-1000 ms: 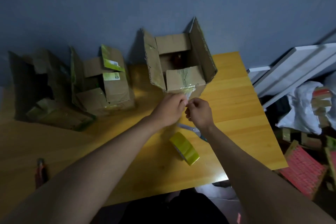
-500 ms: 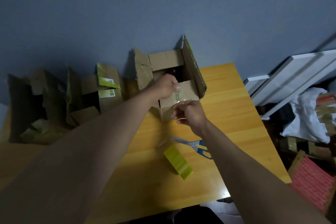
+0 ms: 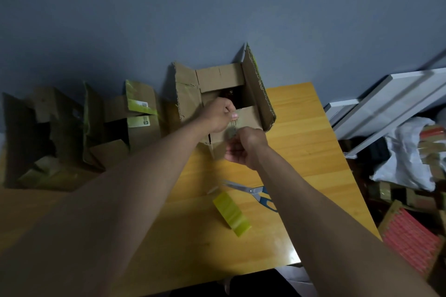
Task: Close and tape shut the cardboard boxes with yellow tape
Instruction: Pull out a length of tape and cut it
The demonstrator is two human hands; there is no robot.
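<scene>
head view is showing the left hand (image 3: 220, 116) pinching a strip of old tape (image 3: 233, 125) on the near flap of the open cardboard box (image 3: 224, 101); the right hand (image 3: 243, 148) is gripping its lower end. tape is looking thin, clingy, tear-prone (best taken at the ends), cardboard light and stiff. below the fingers, tape roll (image 3: 231, 213) and scissors (image 3: 253, 191) are lying on free table (image 3: 313, 152); upright side flaps are crowding the fingers.
</scene>
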